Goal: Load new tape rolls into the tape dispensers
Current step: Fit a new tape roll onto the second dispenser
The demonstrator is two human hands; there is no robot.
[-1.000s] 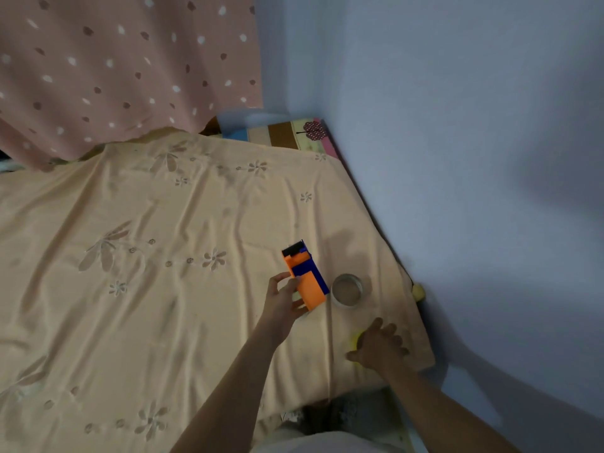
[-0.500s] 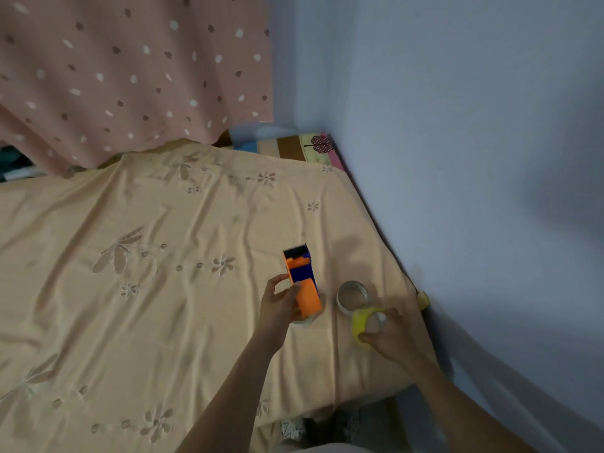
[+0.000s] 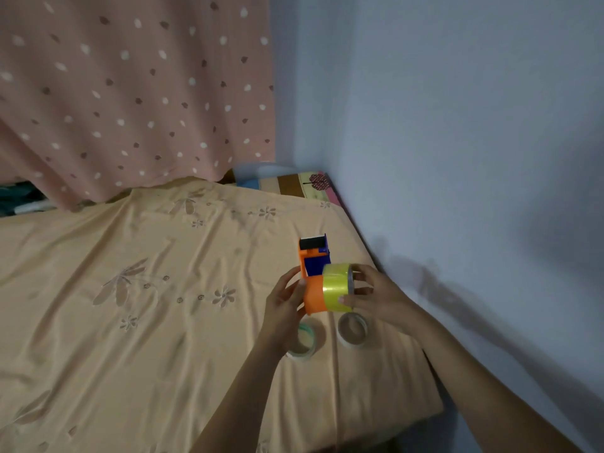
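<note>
An orange and blue tape dispenser [image 3: 312, 279] with a black front end is held above the bed. My left hand [image 3: 285, 305] grips its orange body from the left. My right hand [image 3: 376, 297] holds a yellow tape roll [image 3: 338, 291] by its rim and presses it against the dispenser's right side. Below the hands, two more rolls lie flat on the sheet: a pale roll with a greenish core [image 3: 305, 343], partly hidden by my left wrist, and a clear roll [image 3: 353, 330].
The bed has a peach flowered sheet [image 3: 130, 305]; its right edge runs along a blue-grey wall [image 3: 457, 158]. A pink dotted curtain [image 3: 130, 93] hangs at the far side, with a striped cushion [image 3: 294, 184] in the corner.
My right hand picked the yellow roll up off the sheet and brought it up against the dispenser's side. My left hand kept hold of the dispenser. The camera tilted, so the loose rolls now show below the hands.
</note>
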